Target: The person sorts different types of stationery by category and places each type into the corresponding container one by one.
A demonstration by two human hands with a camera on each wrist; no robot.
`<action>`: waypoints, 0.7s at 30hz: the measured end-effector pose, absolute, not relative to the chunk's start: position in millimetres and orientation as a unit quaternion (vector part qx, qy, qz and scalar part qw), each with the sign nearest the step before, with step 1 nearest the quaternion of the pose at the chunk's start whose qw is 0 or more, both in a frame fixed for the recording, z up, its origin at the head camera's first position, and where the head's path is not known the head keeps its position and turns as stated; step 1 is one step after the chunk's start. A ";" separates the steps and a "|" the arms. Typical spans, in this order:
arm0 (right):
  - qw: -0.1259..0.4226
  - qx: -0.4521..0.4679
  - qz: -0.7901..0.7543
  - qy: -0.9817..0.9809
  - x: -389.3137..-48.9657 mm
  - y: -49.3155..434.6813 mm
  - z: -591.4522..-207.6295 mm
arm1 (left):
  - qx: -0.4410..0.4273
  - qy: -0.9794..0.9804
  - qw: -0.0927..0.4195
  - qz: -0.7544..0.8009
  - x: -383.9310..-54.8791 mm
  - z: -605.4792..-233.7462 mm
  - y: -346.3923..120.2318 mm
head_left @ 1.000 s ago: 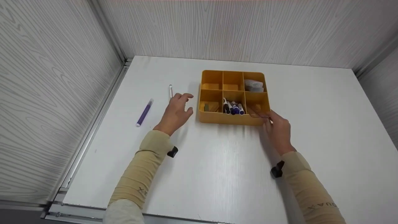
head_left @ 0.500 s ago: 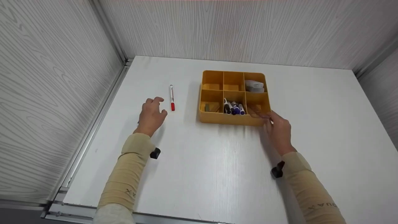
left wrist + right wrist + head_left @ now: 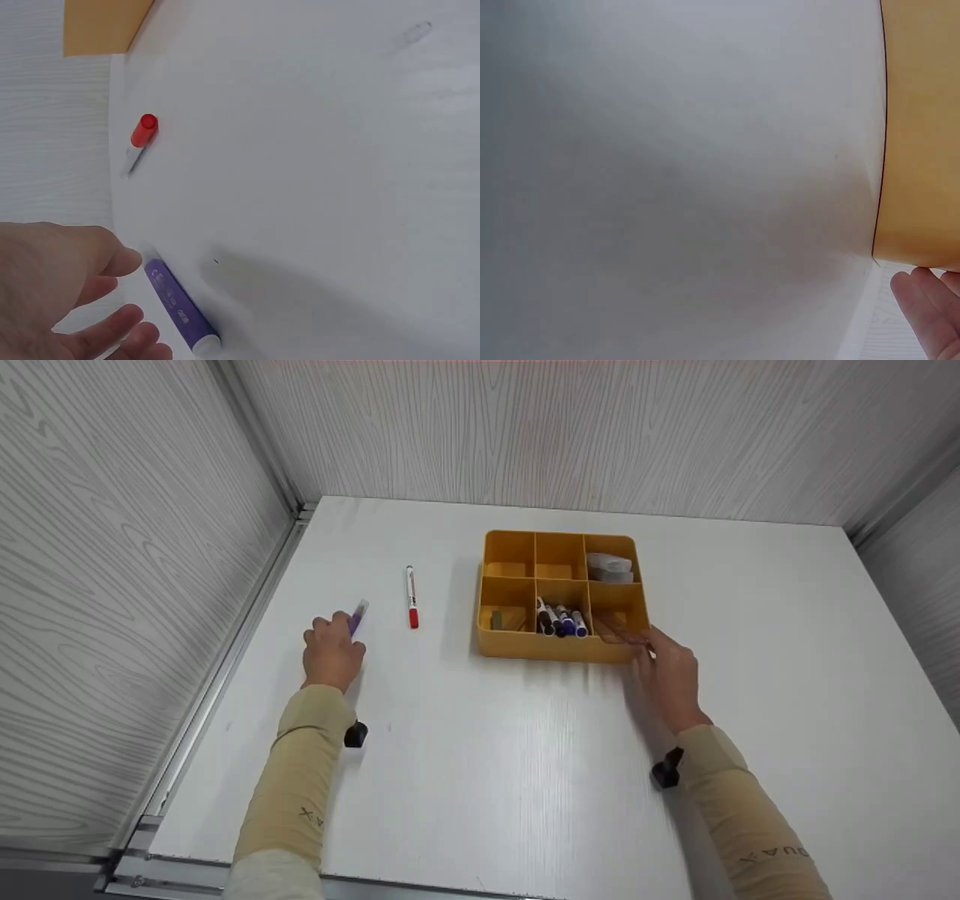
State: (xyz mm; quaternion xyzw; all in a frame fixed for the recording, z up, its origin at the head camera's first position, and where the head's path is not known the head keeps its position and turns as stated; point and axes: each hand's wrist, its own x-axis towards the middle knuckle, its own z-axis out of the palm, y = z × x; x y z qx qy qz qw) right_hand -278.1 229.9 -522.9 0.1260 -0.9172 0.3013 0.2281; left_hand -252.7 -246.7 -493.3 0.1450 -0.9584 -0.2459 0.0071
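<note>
White table: only left wrist shows fingers beside purple marker.

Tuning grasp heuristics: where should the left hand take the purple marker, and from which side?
Pinch the purple marker mid-barrel, coming from above. It lies flat on the table, barrel bare on both long sides, with the left hand at its near end.

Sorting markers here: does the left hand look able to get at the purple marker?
Probably yes: the left hand hovers right beside the purple marker, fingers open, nothing lying between them on the table.
</note>
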 end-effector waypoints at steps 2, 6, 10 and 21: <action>0.227 0.123 0.299 -0.919 -278.2 229.7 -522.5 | 0.154 -0.959 0.004 -0.239 -252.3 -495.8 -249.1; 0.227 0.122 0.298 -0.919 -278.3 229.0 -521.5 | 0.166 -0.962 0.013 -0.215 -250.4 -501.8 -251.8; 0.225 0.121 0.298 -0.920 -277.3 228.7 -521.1 | 0.172 -0.966 0.019 -0.192 -248.9 -509.1 -252.4; 0.232 0.125 0.292 -0.919 -277.3 229.8 -523.3 | 0.164 -0.972 0.016 -0.168 -249.4 -517.0 -253.2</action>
